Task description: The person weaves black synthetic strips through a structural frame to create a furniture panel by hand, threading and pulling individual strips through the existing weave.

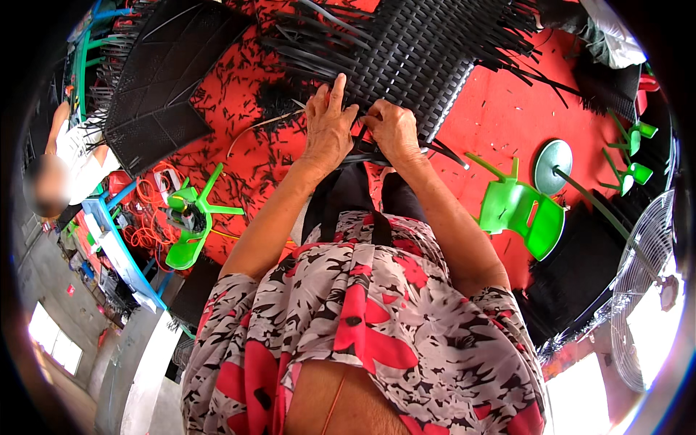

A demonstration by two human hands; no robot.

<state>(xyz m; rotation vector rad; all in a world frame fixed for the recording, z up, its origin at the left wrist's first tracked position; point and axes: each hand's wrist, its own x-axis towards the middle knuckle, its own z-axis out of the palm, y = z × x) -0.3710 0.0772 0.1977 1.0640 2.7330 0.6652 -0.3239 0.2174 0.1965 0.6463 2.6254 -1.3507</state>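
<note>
A black woven panel of flat plastic strips lies in front of me, its loose strip ends sticking out on both sides. My left hand rests at its near edge, the index finger stretched out onto the weave and the thumb apart from it, pointing right. Close beside it, my right hand is closed, thumb and fingers pinched at the near edge on a black strip that shows between the hands. The fingertips of the right hand are partly hidden. More strip ends stick out below the panel's near corner.
Black scraps litter the red floor covering. Green plastic chairs stand left and right. Another black woven piece lies at the left, near a person in white. A stand fan is at the right; orange hose lies left.
</note>
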